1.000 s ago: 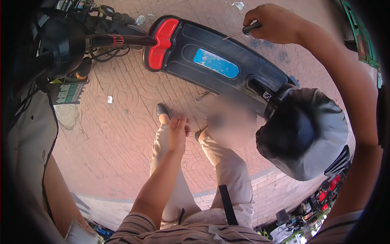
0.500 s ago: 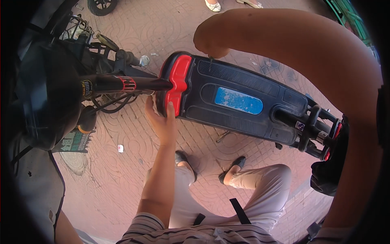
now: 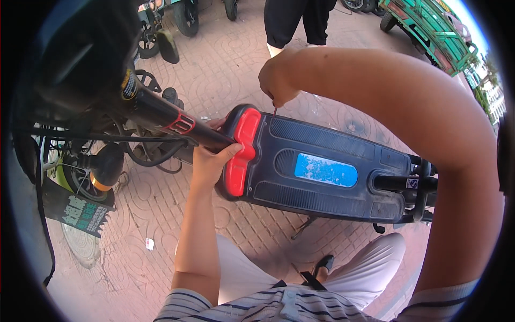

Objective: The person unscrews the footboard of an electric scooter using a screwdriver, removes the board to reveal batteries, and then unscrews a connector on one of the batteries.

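Note:
An electric scooter lies across my view, its black footboard (image 3: 322,134) marked by a blue panel (image 3: 326,170) in the middle. Red trim (image 3: 236,174) crosses the footboard's left end, where the black steering column (image 3: 161,110) rises toward the upper left. My left hand (image 3: 211,165) is wrapped around the column's base, thumb against the red trim, some fingertips showing on the far side. My right hand (image 3: 280,78) is closed above the footboard's far left corner. From it a thin-shafted tool (image 3: 275,111) points down to that edge; its handle is hidden in my fist.
Other two-wheelers stand at the left, with a dark printed mat (image 3: 80,214) beside them. A person in dark trousers (image 3: 298,21) stands beyond my right hand. A green cart (image 3: 429,35) is at the far right. Paving (image 3: 134,273) lies underneath.
My left hand has gone from the footboard's near front corner to the column's base. My right hand stays over the far edge, with the tool's shaft now clearer. The view has tilted up.

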Demonstrator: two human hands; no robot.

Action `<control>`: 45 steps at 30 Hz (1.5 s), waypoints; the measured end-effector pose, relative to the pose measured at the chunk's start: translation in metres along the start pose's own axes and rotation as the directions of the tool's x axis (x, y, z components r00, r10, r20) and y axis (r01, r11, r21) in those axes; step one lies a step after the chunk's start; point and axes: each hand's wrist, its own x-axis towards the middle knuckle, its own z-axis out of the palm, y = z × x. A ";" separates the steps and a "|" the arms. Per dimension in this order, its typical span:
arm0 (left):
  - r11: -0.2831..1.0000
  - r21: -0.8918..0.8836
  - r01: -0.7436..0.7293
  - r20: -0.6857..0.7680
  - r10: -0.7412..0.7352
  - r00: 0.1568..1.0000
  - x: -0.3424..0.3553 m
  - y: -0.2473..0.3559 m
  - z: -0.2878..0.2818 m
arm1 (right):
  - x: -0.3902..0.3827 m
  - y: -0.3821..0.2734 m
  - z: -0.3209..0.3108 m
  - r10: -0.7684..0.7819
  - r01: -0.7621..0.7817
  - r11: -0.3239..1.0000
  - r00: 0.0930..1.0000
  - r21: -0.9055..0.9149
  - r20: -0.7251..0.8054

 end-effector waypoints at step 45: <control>0.982 -0.091 0.163 -0.016 -0.165 0.986 -0.012 -0.002 -0.006 | -0.019 -0.020 0.044 0.321 -0.243 0.881 0.937 0.406 -0.135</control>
